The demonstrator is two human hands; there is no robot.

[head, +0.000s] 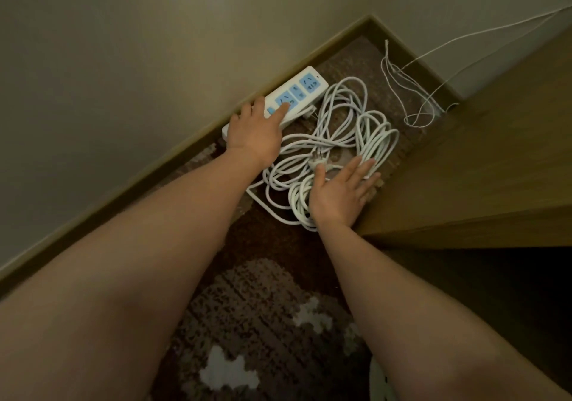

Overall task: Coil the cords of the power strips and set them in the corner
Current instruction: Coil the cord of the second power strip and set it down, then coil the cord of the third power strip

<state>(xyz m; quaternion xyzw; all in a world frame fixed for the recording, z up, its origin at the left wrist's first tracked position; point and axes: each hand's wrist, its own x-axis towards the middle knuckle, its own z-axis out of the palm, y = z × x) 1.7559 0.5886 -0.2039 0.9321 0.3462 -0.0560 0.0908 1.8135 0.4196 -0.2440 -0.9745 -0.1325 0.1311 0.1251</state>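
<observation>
Right hand [339, 194] flat, fingers spread on cord [343, 121]; left hand [253, 134] rests extended on strip [305, 89] by the wall. Placing step. Next: tighten loose loops.

The floor runs as a narrow strip of carpet [266, 323] from the bottom of the frame up to the corner at upper middle. The wall [108, 60] closes the left side, and a wooden cabinet [479, 168] closes the right. The middle is filled: the power strip [306, 90] lies along the wall with the left hand [255, 135] on it, and the white cord [337, 128] spreads beside it under the flat right hand [340, 191]. Thin white wire [411, 94] hangs in the far corner. Bare carpet shows at lower middle.
</observation>
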